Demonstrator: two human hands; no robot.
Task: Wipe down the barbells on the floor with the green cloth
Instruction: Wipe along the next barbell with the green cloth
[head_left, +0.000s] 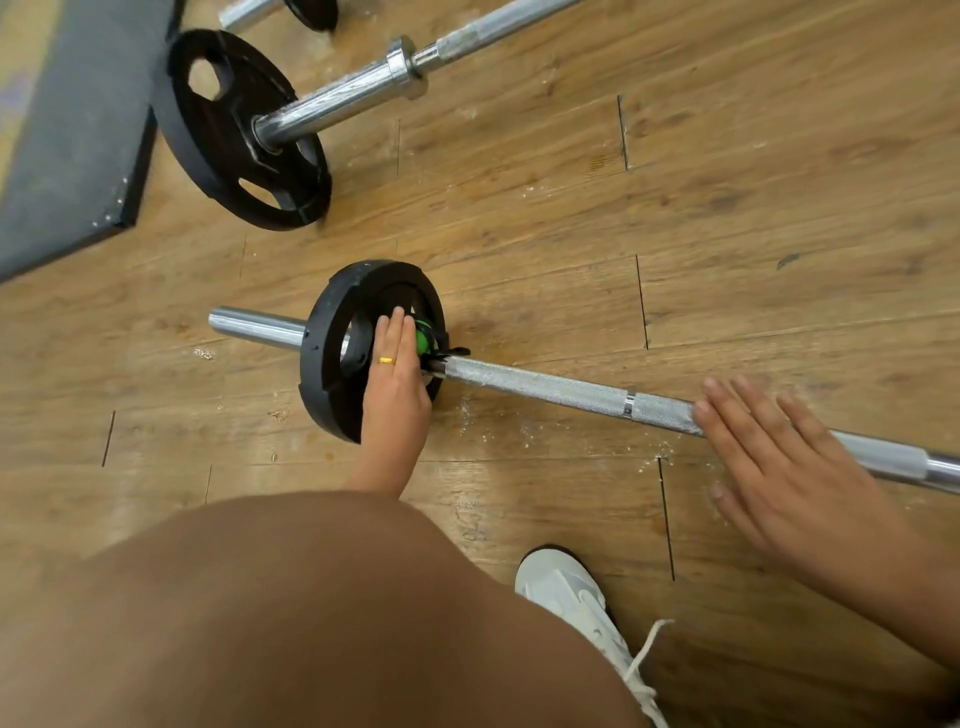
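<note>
Pressing straight-fingered left hand (395, 387) against round black plate (326, 332); right hand (779, 467) flat, splayed over knurled steel bar (545, 382)

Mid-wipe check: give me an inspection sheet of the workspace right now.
Surface: wooden floor, plank seams visible.
Job's things: near barbell with small black plate; green cloth bunched at that plate; second barbell with larger plate behind.
Clutter: white specks beside the near barbell.
Grippers: left hand against cloth and plate, grip hidden; right hand open, flat over the near barbell's shaft.
Cables: nothing seen.
Surroundings: grey mat far left; white shoe below.
</note>
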